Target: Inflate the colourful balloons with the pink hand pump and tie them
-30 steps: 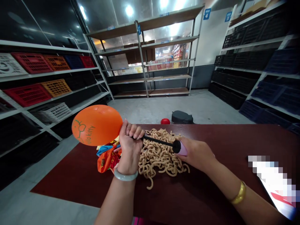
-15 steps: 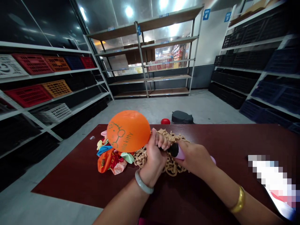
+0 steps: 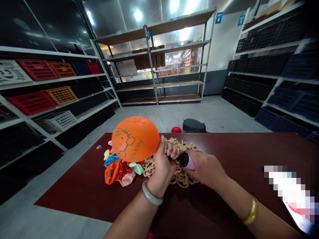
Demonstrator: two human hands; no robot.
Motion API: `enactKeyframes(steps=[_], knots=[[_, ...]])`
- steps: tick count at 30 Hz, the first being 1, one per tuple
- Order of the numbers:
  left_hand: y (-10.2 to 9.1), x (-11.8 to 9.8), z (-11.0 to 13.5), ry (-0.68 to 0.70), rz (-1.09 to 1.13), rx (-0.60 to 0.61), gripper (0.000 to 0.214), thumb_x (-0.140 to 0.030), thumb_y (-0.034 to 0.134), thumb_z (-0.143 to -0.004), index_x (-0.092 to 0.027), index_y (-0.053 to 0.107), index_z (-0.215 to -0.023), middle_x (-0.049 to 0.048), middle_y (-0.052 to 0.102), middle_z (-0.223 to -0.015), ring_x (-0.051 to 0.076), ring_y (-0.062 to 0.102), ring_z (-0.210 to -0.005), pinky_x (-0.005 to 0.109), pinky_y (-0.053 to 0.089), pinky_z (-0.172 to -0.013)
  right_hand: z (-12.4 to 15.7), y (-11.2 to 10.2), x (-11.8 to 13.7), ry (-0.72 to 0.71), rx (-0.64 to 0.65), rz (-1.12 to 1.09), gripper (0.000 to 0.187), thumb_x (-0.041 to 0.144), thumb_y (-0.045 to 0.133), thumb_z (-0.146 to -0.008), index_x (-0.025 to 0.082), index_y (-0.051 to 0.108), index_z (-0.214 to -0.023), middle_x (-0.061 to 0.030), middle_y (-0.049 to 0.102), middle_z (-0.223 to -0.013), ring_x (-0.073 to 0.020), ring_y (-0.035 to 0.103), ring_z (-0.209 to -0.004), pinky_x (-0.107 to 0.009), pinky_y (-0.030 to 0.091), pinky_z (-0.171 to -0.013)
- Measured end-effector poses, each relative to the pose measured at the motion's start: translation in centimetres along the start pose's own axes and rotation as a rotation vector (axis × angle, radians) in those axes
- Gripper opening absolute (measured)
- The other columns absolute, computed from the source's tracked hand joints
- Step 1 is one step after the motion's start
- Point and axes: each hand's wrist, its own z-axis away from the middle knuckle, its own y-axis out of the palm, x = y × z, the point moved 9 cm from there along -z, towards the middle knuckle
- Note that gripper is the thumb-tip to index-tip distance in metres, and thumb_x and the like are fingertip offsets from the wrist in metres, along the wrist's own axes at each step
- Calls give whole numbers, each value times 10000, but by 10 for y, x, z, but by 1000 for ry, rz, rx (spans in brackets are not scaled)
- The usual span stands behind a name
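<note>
An inflated orange balloon with a cartoon print hangs above the dark red table. My left hand is closed around the balloon's neck and the black nozzle end of a hand pump. My right hand grips the pink pump body, pushed close against my left hand. Under both hands lies a heap of tan balloon-tie strips. A pile of flat, coloured balloons rests left of that heap.
A red ball and a dark bag lie on the floor beyond the table. Shelving racks with coloured crates line the left, dark crates the right. A blurred white object sits at the table's right.
The pump rod, drawn out a second ago, is now pushed in. My left hand and the balloon have moved right toward my right hand. The balloon looks slightly bigger.
</note>
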Motion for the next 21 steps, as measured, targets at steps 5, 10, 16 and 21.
enactKeyframes(steps=[5,10,16,21], knots=[[-14,-48,-20,78,62,27,512,-354,646,-799,-189,233,-544,-78,218,-429,58,250,-349,222,214,-385,-2,3,-15,-5,10,50,476,552,523,-813,201,542,-1133,-74,684,-997,-233,648,-838,-307,428,-651],[-30,-87,-35,211,89,39,614,-384,742,-684,-192,176,-542,-91,173,-427,43,225,-330,205,190,-359,-4,4,-30,-4,10,76,500,545,524,-811,204,520,-1177,-75,675,-1053,-250,654,-872,-324,441,-674],[-25,-63,-26,176,79,-23,502,-347,655,-789,-188,237,-560,-85,205,-445,47,242,-348,208,216,-384,-2,6,-34,13,-2,102,522,531,529,-803,178,514,-1188,-94,688,-991,-248,659,-805,-316,427,-633],[-10,-15,-9,65,63,-16,472,-353,605,-838,-184,266,-556,-72,227,-453,59,249,-373,225,222,-404,1,5,-17,13,-2,81,449,455,585,-766,190,534,-1125,-100,685,-990,-242,650,-817,-304,418,-640]])
